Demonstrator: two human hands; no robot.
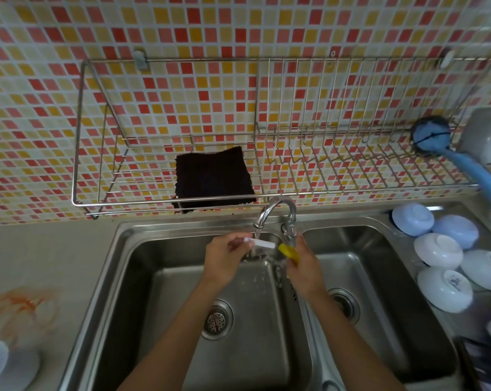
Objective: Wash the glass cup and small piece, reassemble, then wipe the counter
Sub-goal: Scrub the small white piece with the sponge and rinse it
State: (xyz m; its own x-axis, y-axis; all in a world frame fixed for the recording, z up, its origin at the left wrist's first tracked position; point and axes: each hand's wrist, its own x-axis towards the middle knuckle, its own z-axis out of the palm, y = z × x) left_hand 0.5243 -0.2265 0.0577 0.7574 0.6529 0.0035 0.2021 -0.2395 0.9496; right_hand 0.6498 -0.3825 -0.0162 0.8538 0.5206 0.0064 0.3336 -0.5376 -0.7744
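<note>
My left hand [224,258] pinches a small white tube-shaped piece [262,244] and holds it under the running water from the faucet [275,213], over the left sink basin [142,277]. My right hand [305,269] grips a yellow sponge [288,251] just to the right of the piece, close to its end. No glass cup is plainly visible. An orange stain [18,304] marks the grey counter at the left.
A wire rack [77,153] on the tiled wall carries a dark cloth [213,179] and a blue dish brush [461,162]. Several upturned white and blue bowls [439,249] lie right of the right basin [379,263]. A white dish [1,365] sits bottom left.
</note>
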